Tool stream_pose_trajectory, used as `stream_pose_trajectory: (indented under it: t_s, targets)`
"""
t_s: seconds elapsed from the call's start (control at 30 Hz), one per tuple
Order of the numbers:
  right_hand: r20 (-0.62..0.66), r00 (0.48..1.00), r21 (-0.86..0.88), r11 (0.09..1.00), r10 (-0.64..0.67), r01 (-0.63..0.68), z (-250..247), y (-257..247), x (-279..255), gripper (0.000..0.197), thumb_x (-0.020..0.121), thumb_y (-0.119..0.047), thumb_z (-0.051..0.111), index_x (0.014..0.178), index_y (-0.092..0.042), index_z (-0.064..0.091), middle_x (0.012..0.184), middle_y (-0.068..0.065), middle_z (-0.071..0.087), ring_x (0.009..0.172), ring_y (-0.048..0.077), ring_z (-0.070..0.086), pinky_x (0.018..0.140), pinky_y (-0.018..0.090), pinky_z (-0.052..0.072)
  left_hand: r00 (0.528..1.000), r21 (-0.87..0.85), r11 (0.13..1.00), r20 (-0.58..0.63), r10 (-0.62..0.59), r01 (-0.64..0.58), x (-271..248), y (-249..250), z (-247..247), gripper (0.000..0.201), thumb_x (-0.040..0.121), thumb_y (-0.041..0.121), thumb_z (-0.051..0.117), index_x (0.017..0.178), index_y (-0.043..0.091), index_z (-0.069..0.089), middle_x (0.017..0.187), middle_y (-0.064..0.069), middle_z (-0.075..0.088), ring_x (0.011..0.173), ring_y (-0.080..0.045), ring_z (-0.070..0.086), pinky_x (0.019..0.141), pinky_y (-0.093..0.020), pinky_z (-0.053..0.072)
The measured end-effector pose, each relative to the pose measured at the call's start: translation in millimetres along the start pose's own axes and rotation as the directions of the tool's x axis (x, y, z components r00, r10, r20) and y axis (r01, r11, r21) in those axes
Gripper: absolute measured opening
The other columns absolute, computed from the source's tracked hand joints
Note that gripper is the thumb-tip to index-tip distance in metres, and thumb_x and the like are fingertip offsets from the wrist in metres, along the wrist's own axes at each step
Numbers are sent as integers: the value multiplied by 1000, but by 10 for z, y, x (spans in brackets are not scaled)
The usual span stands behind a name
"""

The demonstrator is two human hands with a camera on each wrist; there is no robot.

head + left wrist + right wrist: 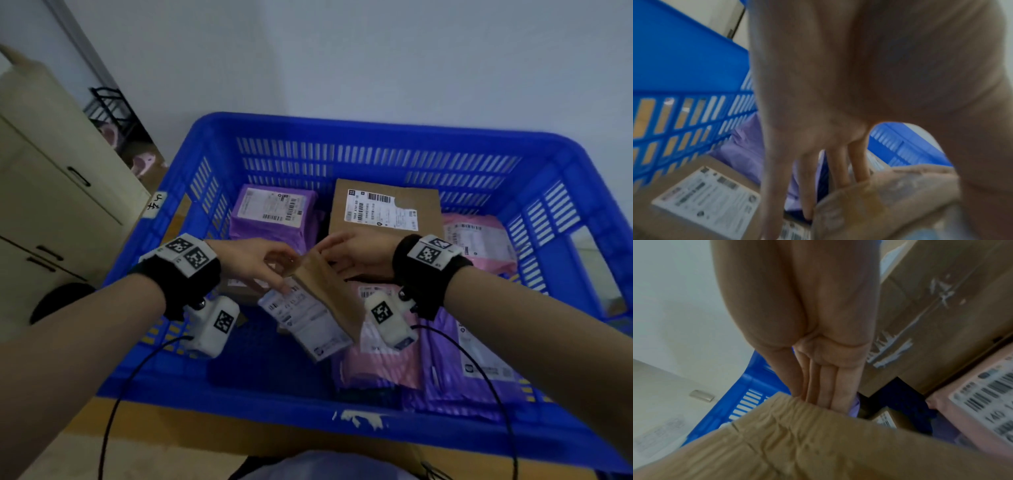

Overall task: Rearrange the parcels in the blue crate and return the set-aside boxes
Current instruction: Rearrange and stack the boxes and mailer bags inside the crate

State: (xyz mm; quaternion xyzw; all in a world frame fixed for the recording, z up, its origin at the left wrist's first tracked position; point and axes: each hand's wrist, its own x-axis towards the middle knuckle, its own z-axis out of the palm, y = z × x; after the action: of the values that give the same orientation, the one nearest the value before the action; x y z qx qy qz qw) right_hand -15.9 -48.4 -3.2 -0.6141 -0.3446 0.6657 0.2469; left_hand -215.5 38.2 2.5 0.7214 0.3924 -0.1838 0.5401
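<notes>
A small brown cardboard box (325, 291) with a white label hangs tilted over the middle of the blue crate (342, 125). My left hand (281, 274) grips its left side. Its fingers (838, 162) run down the far edge of this box (879, 203), and the thumb crosses the near face. My right hand (329, 250) pinches the upper end. There the straight fingers (828, 382) lie together behind the edge of the held box (797, 443).
In the crate lie a larger labelled cardboard box (387, 209) at the back, a purple parcel (274, 212) back left, a pink parcel (479, 240) right, and pink and purple bags (462, 359) front right. A flat box lies under my left hand. A cream cabinet (51, 171) stands to the left.
</notes>
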Motion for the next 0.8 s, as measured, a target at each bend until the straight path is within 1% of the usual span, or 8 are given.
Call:
stream_pose_trajectory:
  t_s: [0.1, 0.27, 0.33, 0.37, 0.47, 0.63, 0.73, 0.8]
  targets:
    - [-82, 996, 85, 995, -46, 53, -124, -19, -43, 41, 95, -24, 55, 128, -1, 52, 120, 12, 62, 108, 29, 60, 93, 35, 48, 995, -160, 986, -84, -62, 48, -86, -1, -112, 57, 67, 28, 82, 116, 28, 54, 126, 2, 59, 121, -22, 55, 96, -49, 50]
    - [-11, 1000, 245, 969, -19, 21, -252, 30, -29, 62, 85, -52, 57, 131, -11, 54, 133, 6, 55, 107, 20, 58, 109, 45, 38, 966, -345, 932, -181, -182, 111, -146, 14, -191, 36, 85, 13, 65, 118, 10, 51, 105, -12, 66, 100, -31, 61, 88, -51, 50]
    - [30, 999, 279, 960, -19, 10, -229, 57, -30, 63, 83, -46, 60, 129, -5, 49, 123, 5, 49, 113, 25, 53, 111, 51, 33, 967, -375, 919, -169, -193, 118, -189, 25, -215, 32, 86, 13, 63, 115, 9, 52, 101, -12, 67, 94, -29, 62, 81, -44, 52]
    - [47, 998, 295, 955, -41, 25, -191, 65, -48, 46, 85, -39, 61, 119, -10, 50, 115, 10, 49, 110, 28, 53, 110, 54, 33, 969, -390, 913, -154, -195, 121, -211, 21, -239, 34, 82, 16, 67, 113, 9, 55, 102, -12, 68, 95, -29, 63, 79, -42, 52]
    - [37, 994, 284, 955, -102, 87, -103, 108, -53, 30, 90, -18, 60, 118, -13, 48, 111, 11, 61, 113, 34, 59, 102, 58, 41, 975, -398, 906, -100, -198, 143, -283, 5, -297, 62, 52, 35, 83, 107, 15, 62, 105, -9, 72, 100, -32, 66, 78, -45, 57]
    - [-53, 981, 264, 945, -188, 195, 82, 168, 72, 55, 87, 2, 60, 135, -11, 35, 124, 15, 61, 105, 27, 65, 83, 41, 58, 945, -385, 910, -210, -251, 156, -397, 34, -323, 20, 92, 27, 55, 106, 15, 63, 111, -12, 66, 100, -34, 62, 88, -51, 52]
    - [-69, 972, 244, 941, -223, 233, 183, 217, 151, 44, 90, 2, 56, 132, 0, 41, 126, 14, 59, 106, 24, 63, 84, 34, 58, 933, -381, 906, -222, -283, 185, -480, 21, -342, 17, 95, 27, 50, 100, 17, 63, 100, -8, 68, 95, -32, 61, 89, -52, 49]
    - [-28, 975, 253, 942, -221, 221, 257, 255, 159, 28, 92, 0, 53, 120, -4, 53, 121, 13, 61, 103, 23, 64, 87, 33, 56, 923, -364, 904, -219, -316, 224, -511, -20, -348, 20, 95, 28, 50, 101, 13, 63, 104, -12, 68, 98, -34, 60, 94, -53, 47]
